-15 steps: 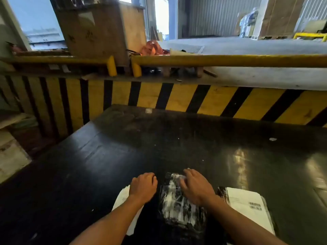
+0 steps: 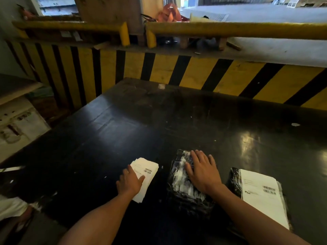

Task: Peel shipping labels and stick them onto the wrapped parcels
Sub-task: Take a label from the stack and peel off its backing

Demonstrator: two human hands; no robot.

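A stack of white shipping labels [image 2: 147, 169] lies on the black table [image 2: 123, 131] near its front edge. My left hand [image 2: 130, 183] rests on the stack with its fingers apart. To the right lies a parcel wrapped in shiny black plastic [image 2: 184, 188], bare of any label on the part I see. My right hand [image 2: 203, 171] lies flat on top of it, fingers spread. Further right sits a second wrapped parcel [image 2: 234, 177] with a white label [image 2: 260, 193] stuck on its top.
A yellow-and-black striped barrier [image 2: 194, 73] with a yellow rail [image 2: 230, 29] closes off the far side of the table. Cardboard boxes [image 2: 19, 124] stand at the left. Small paper scraps [image 2: 295, 124] lie on the table top.
My left hand has slid left and opened up, uncovering the top of the label stack. My right hand has flattened on the black parcel. The camera has tilted down a little.
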